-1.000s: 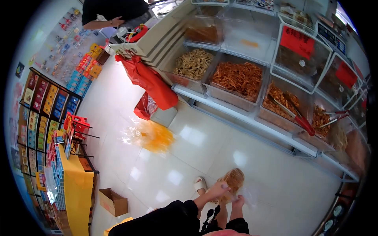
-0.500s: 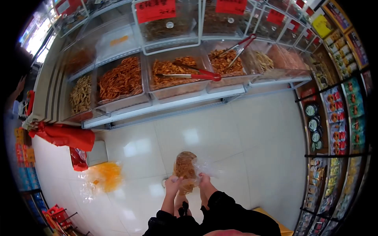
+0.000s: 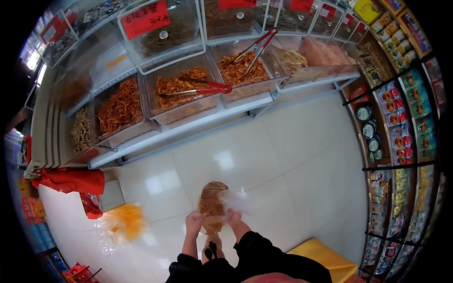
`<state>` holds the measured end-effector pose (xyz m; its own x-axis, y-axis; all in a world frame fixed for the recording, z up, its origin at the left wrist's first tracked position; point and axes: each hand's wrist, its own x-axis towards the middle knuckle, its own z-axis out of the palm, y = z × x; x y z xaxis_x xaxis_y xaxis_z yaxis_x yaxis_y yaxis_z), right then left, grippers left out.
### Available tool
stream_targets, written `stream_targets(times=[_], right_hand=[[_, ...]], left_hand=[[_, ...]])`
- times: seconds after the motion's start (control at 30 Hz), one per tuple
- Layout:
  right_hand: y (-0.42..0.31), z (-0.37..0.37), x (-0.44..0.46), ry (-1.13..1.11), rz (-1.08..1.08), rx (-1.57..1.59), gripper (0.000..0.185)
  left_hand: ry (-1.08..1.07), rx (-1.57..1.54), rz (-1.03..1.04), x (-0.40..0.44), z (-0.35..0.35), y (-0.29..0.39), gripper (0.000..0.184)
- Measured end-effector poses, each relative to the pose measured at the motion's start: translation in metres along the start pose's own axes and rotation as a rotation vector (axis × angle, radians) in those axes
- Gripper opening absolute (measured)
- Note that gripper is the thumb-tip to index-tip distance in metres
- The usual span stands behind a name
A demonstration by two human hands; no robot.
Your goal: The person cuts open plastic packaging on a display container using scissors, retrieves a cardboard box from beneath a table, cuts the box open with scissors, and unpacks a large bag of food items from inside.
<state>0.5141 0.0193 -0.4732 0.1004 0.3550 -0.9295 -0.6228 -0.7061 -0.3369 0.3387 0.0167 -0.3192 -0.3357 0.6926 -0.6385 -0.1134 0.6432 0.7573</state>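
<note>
A clear plastic bag (image 3: 213,198) of brown food, too small to identify, is between my two hands in the lower middle of the head view. My left hand (image 3: 195,220) is closed on the near left edge of its loose plastic. On the opposite side my right hand (image 3: 233,217) pinches the plastic, and a thin see-through flap spreads to the right of it. Whether the bag hangs or rests on something I cannot tell. My legs and the tiled floor show beneath.
Ahead stands a rack of clear bins (image 3: 120,111) with dried snacks; red-handled tongs (image 3: 207,89) lie on one. Red bags (image 3: 71,181), a grey box (image 3: 112,195) and orange plastic (image 3: 123,221) are left. Packaged goods fill the shelf (image 3: 401,127) at right. A yellow box (image 3: 325,259) is nearby.
The view has turned, so the bins appear tilted and further left, and more of the yellow box shows. Both hands keep their hold on the plastic bag.
</note>
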Motion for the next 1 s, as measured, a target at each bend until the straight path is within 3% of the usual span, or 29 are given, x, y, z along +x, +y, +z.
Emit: stream_targets(times=[0.13, 0.17, 0.23, 0.3, 0.37, 0.73, 0.83, 0.93, 1.0], right_hand=[[0.039, -0.037, 0.061, -0.017, -0.186, -0.281, 0.027], [0.065, -0.066, 0.101, -0.118, -0.445, -0.516, 0.026], [0.069, -0.074, 0.107, -0.212, -0.695, -0.753, 0.025], [0.049, -0.048, 0.087, -0.106, -0.461, -0.576, 0.026], [0.029, -0.02, 0.067, -0.051, -0.36, -0.499, 0.026], [0.063, 0.05, 0.15, -0.107, -0.498, -0.741, 0.032], [0.082, 0.07, 0.167, -0.159, -0.509, -0.819, 0.034], [0.099, 0.085, 0.174, -0.222, -0.515, -0.902, 0.037], [0.107, 0.101, 0.174, -0.265, -0.529, -0.953, 0.038]], left_hand=[[0.005, -0.044, -0.007, 0.007, -0.007, -0.003, 0.021], [-0.007, 0.025, 0.039, 0.009, -0.006, -0.001, 0.021], [-0.024, 0.096, 0.075, 0.013, -0.002, 0.015, 0.022], [-0.011, 0.075, -0.008, 0.018, -0.009, 0.039, 0.024], [0.055, 0.004, 0.057, 0.041, -0.026, 0.017, 0.029], [0.311, -0.213, 0.041, 0.177, -0.056, -0.129, 0.032], [0.405, -0.137, 0.026, 0.213, -0.061, -0.163, 0.033], [0.431, -0.145, -0.05, 0.243, -0.087, -0.209, 0.021], [0.402, 0.164, -0.214, 0.249, -0.108, -0.238, 0.036]])
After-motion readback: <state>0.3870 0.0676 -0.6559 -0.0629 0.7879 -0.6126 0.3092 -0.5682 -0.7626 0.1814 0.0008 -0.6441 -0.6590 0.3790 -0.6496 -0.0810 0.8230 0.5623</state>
